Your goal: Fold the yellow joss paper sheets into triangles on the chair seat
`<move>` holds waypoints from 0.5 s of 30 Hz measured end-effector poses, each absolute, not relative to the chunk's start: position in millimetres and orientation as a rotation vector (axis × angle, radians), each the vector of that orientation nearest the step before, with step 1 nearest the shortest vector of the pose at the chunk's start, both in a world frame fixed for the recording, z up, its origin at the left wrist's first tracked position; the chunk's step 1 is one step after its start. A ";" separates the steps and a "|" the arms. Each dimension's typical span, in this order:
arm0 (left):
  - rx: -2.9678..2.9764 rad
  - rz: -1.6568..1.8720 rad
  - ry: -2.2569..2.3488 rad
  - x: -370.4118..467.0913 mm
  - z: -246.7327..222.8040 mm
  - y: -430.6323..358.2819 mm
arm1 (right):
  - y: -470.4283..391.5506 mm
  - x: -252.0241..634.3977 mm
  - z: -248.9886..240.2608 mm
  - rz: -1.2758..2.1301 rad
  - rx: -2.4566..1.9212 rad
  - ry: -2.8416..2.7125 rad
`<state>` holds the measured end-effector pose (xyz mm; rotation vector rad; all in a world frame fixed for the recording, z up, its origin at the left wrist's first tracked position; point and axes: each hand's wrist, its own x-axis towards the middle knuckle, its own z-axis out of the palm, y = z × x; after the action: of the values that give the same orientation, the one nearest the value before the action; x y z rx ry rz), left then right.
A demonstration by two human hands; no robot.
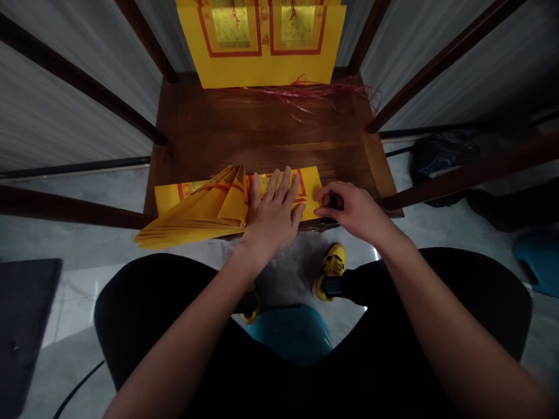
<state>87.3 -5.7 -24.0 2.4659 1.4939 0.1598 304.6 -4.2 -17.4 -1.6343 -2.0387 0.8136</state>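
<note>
Yellow paper, printed with red lines, is the material in work; head view only. Pleated paper [196,216], a loose fan, lies toward the left of the near edge of the brown wooden surface [262,137], its lower left end overhanging that edge. Under and beside it lies a flat paper strip [310,180]; whether the two are joined cannot be told. Left hand [273,209]: open, palm down, fingers spread, resting on the paper at the fan's right side, gripping nothing visible. Right hand [343,203]: fingers curled, thumb and forefinger close together at the strip's right end; cannot tell whether the paper is pinched. Far side: flat yellow sheets [266,70] with gold centres, and loose red strings [301,93] just beside them. Progress, judged: pleats made in the fan, so folding is partly done; the strip's right portion lies unpleated, the far sheets look unworked, and the visible strings bind nothing.
</note>
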 end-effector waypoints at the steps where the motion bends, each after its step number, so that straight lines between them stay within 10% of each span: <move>1: 2.465 0.146 1.512 87.8 -24.1 -5.5 | -3.8 305.2 -16.3 0.838 -1.638 -2.026; 15: 2.350 0.173 1.701 98.2 -28.3 0.2 | -4.4 310.3 -13.6 0.859 -1.665 -2.067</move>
<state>98.2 0.2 -28.3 2.3496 1.7010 0.1726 310.3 -4.4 -13.6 -1.6649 -2.0668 0.8595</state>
